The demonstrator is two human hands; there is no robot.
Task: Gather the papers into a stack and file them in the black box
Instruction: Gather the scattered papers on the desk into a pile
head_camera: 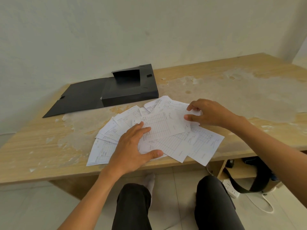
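Observation:
Several white printed papers [167, 128] lie fanned out and overlapping on the wooden table [41, 146], near its front edge. My left hand [132, 146] rests flat on the left part of the spread, fingers apart, pressing the sheets. My right hand [207, 115] is at the right end of the top sheet, pinching its edge between thumb and fingers. The black box [129, 90] stands open behind the papers at the table's back left, its lid flap [74, 98] lying flat to the left.
The table top is worn, with peeling pale patches [216, 83]. A wall [116, 30] rises right behind the box. Under the table at right sit a black bag with a strap [255, 173] and a white power strip [230, 188]. My knees are below the front edge.

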